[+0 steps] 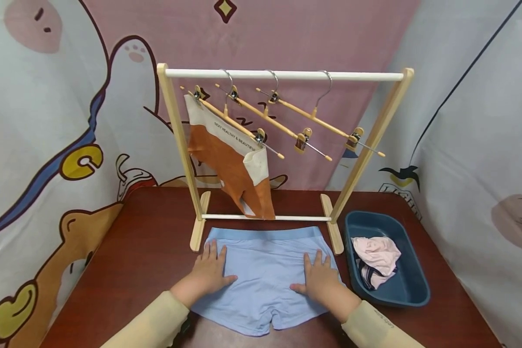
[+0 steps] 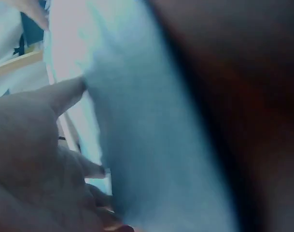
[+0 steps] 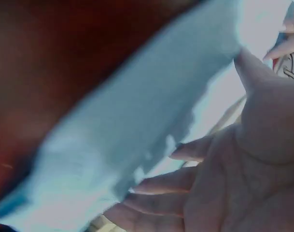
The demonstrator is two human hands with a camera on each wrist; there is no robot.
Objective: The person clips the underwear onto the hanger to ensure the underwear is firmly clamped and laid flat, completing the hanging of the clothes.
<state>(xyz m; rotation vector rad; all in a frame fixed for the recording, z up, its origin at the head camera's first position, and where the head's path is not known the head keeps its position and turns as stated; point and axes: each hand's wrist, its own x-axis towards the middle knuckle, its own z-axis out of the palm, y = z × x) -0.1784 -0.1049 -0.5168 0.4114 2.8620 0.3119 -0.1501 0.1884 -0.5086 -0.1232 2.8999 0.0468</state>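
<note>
Lying flat under left hand (image 1: 208, 273) and right hand (image 1: 323, 281), both spread: shorts (image 1: 265, 270), unhung. Beyond left hand: 1 pair of underpants (image 1: 226, 164), hung. Beyond right hand: 2 bare hangers (image 1: 282, 127); beside it, tub (image 1: 411, 275) of clothes (image 1: 377, 253), apparently pending.

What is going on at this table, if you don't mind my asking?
A person's left hand and right hand rest, fingers spread, on light blue shorts laid out flat on the table. Behind the shorts stands a clothes rack with three hangers: an orange and white garment hangs from one, while the other two carry nothing. On the right, a blue basin holds crumpled pink clothing.
</note>
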